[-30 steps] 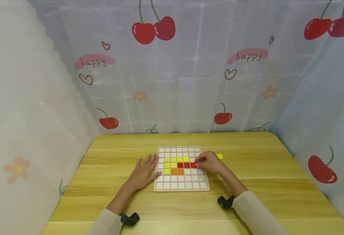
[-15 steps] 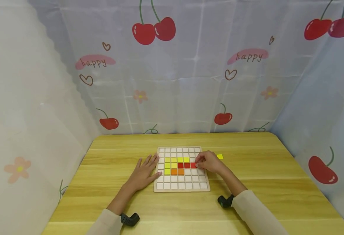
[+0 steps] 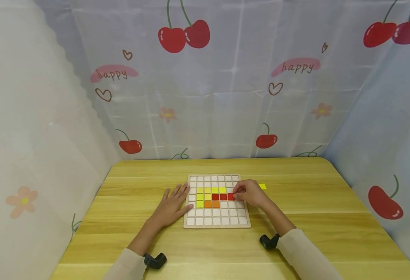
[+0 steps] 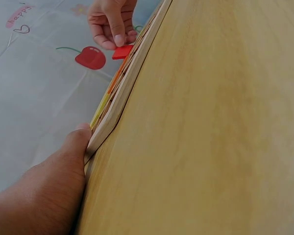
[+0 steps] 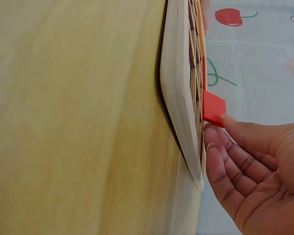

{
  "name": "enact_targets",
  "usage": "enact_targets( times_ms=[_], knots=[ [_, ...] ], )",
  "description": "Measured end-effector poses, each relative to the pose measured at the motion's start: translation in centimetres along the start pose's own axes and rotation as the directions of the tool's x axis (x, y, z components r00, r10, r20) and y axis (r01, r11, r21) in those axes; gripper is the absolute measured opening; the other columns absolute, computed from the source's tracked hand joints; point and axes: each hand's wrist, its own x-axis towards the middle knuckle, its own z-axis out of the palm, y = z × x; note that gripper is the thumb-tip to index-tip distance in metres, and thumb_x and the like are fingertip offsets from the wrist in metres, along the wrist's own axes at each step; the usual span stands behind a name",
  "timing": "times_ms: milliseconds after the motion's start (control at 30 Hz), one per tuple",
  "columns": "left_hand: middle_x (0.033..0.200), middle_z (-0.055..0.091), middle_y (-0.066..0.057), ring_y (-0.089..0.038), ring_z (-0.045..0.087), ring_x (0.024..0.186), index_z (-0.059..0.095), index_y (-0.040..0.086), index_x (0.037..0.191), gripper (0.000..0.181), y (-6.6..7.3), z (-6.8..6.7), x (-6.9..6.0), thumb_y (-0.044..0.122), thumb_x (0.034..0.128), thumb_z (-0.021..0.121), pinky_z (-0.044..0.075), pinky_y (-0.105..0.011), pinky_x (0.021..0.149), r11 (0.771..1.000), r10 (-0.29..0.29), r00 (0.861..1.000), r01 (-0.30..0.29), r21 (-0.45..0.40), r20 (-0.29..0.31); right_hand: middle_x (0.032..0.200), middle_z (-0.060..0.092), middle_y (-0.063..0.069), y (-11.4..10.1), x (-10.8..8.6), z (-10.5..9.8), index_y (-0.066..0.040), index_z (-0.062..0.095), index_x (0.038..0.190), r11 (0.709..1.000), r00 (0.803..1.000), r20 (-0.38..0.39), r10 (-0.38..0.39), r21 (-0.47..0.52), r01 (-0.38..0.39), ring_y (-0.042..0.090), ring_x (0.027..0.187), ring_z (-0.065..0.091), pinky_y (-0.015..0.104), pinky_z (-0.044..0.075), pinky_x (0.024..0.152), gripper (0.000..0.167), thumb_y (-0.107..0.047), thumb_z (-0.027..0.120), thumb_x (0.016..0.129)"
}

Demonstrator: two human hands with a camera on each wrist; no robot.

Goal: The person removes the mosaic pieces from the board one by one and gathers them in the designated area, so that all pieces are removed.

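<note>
Red tile (image 5: 214, 106) is held in R hand (image 3: 250, 193), pinched at one corner btwn thumb & finger; the other R fingers are loosely curled beneath. Per R wrist view, tile is tipped at a slant, w/ its far edge at the surface of the grid board (image 3: 217, 226); whether it's partly seated in a cell can't be told. Board is set flat btwn the two hands, its R side partly covered by R hand.

L hand (image 3: 171, 208) is laid palm down, fingers spread & relaxed, nothing grasped; thumb tip is rested on board's L edge, & the nearest fingertip is put at the rim farther up.

Btwn the hands, in the cells: 2 red tiles (image 3: 219, 197) are lined up in the same row as the held one, on its L-hand side. Nearer L hand, 7 yellow tiles (image 3: 200, 197) are placed: 4 in the row above, 2 in the reds' row, 1 in the row below. Beside that last one, 2 orange tiles (image 3: 212, 204) are set. The rest of the visible grid is shown whitish.

Just beyond R wrist, a loose yellow tile (image 3: 262, 186) is left on the wood-grain table (image 3: 208, 252). Black devices (image 3: 155, 261) are worn at both wrists, by the beige sleeves (image 3: 304, 251). Past the hands, table is backed by a cherry-print curtain (image 3: 219, 109).
</note>
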Motion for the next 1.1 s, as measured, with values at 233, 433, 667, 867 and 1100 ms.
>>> enact_targets(
  times_ms=[233, 433, 667, 867, 1100],
  knots=[
    [0.169, 0.019, -0.006, -0.033, 0.019, 0.154, 0.024, 0.011, 0.163, 0.078, 0.18, -0.12, 0.02, 0.059, 0.1043, 0.042, 0.010, -0.066, 0.119, 1.000, 0.005, 1.000, -0.005, -0.010, -0.008, 0.079, 0.067, 0.005, 0.17, 0.09, 0.05, -0.001, 0.072, 0.088, 0.999, 1.000, -0.001, 0.021, 0.040, -0.021, 0.017, 0.070, 0.061, 0.027, 0.055, 0.062, 0.006, 0.003, 0.076, 0.088],
    [0.169, 0.018, -0.005, -0.032, 0.018, 0.154, 0.023, 0.011, 0.163, 0.079, 0.18, -0.11, -0.01, 0.061, 0.1041, 0.039, 0.009, -0.065, 0.119, 1.000, 0.001, 1.000, -0.001, -0.012, 0.005, 0.080, 0.067, 0.006, 0.55, 0.09, 0.18, 0.001, 0.072, 0.090, 0.999, 1.000, 0.014, 0.002, 0.033, -0.003, 0.017, 0.071, 0.061, 0.025, 0.054, 0.062, 0.004, 0.002, 0.075, 0.089],
    [0.170, 0.015, -0.003, -0.030, 0.015, 0.155, 0.020, 0.014, 0.163, 0.079, -0.08, 0.10, -0.01, 0.062, 0.1041, 0.037, 0.007, -0.065, 0.119, 1.000, -0.004, 1.000, 0.005, -0.005, 0.021, 0.080, 0.068, 0.007, 0.54, -0.20, 0.30, 0.000, 0.073, 0.090, 0.998, 1.000, -0.011, -0.028, 0.061, 0.028, 0.018, 0.071, 0.062, 0.025, 0.055, 0.061, 0.004, 0.002, 0.076, 0.088],
    [0.170, 0.014, -0.002, -0.029, 0.013, 0.156, 0.018, 0.015, 0.164, 0.079, -0.23, 0.09, 0.07, 0.063, 0.1040, 0.036, 0.006, -0.064, 0.120, 1.000, -0.005, 0.999, 0.005, -0.006, 0.033, 0.080, 0.069, 0.008, 0.53, -0.49, 0.23, 0.002, 0.073, 0.092, 0.995, 0.999, -0.031, -0.033, 0.093, 0.036, 0.019, 0.070, 0.066, 0.029, 0.058, 0.063, 0.003, 0.003, 0.075, 0.089],
    [0.170, 0.012, -0.001, -0.029, 0.012, 0.156, 0.016, 0.016, 0.164, 0.080, -0.38, 0.11, 0.13, 0.065, 0.1038, 0.034, 0.005, -0.063, 0.120, 1.000, -0.010, 0.999, 0.010, 0.002, 0.045, 0.080, 0.069, 0.009, 0.37, -0.73, 0.01, 0.004, 0.073, 0.093, 0.993, 0.999, -0.043, -0.021, 0.117, 0.026, 0.022, 0.070, 0.065, 0.031, 0.059, 0.064, 0.004, 0.002, 0.075, 0.090]
  ],
)
